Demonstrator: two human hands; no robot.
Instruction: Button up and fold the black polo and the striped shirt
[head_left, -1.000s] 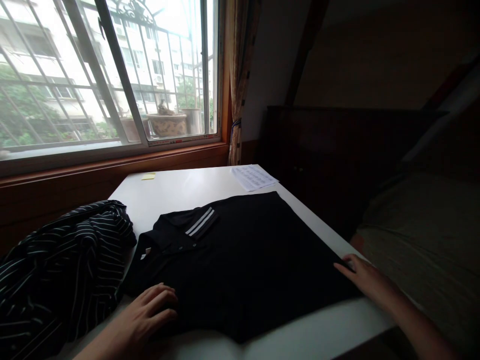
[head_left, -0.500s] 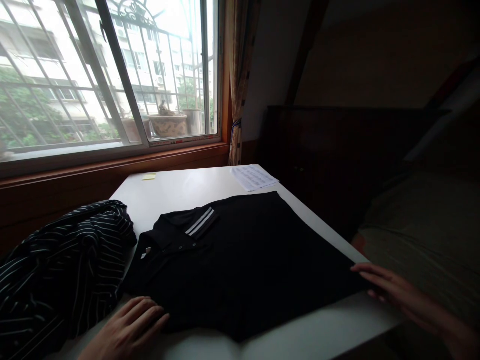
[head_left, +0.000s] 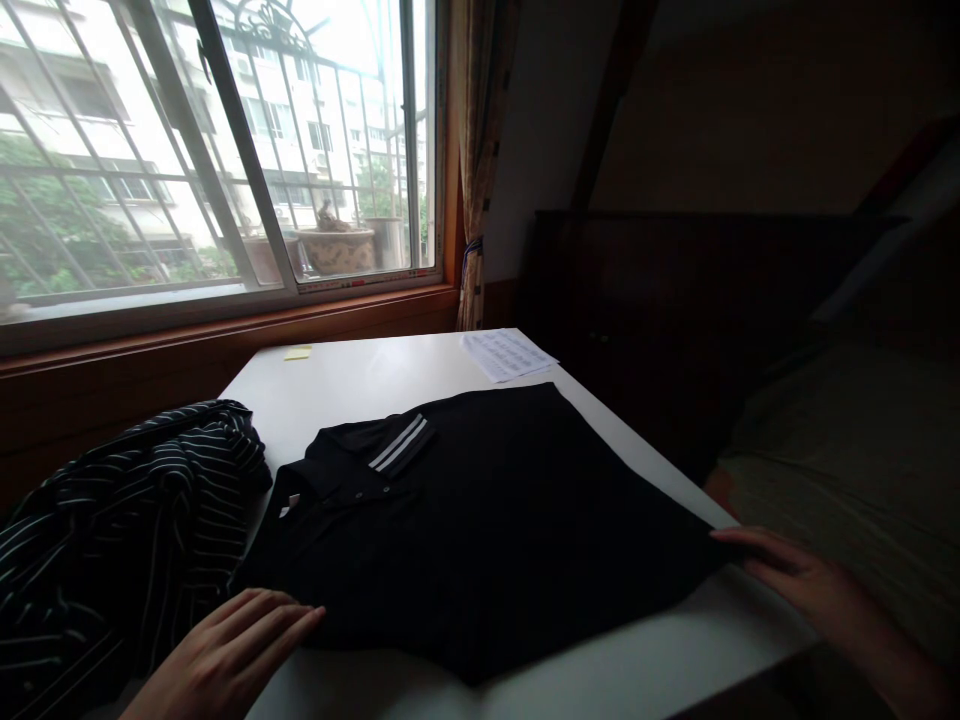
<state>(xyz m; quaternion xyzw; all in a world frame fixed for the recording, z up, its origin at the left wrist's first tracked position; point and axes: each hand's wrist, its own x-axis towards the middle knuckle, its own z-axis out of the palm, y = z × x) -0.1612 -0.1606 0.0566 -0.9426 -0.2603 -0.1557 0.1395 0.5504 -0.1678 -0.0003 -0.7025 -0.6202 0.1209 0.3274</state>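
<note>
A black polo shirt (head_left: 510, 510) lies spread out with its collar to the left and its hem to the right. One short sleeve with two pale stripes (head_left: 397, 443) is folded in over the front. At the near shoulder side, my left hand (head_left: 229, 645) is closed on the shirt's edge, with its fingers together and its thumb hidden. My right hand (head_left: 787, 575) pinches the near corner of the hem at the table's right edge.
A crumpled black garment with white stripes (head_left: 180, 500) is heaped on the left. Printed sheets (head_left: 506, 355) and a yellow sticky note (head_left: 298, 352) lie at the far end of the white table (head_left: 375, 368). Someone in an olive garment (head_left: 847, 450) is at the right.
My left hand has moved slightly left and nearer, drawing the shirt's shoulder edge with it. The fingers of my right hand have closed in on the hem corner.
</note>
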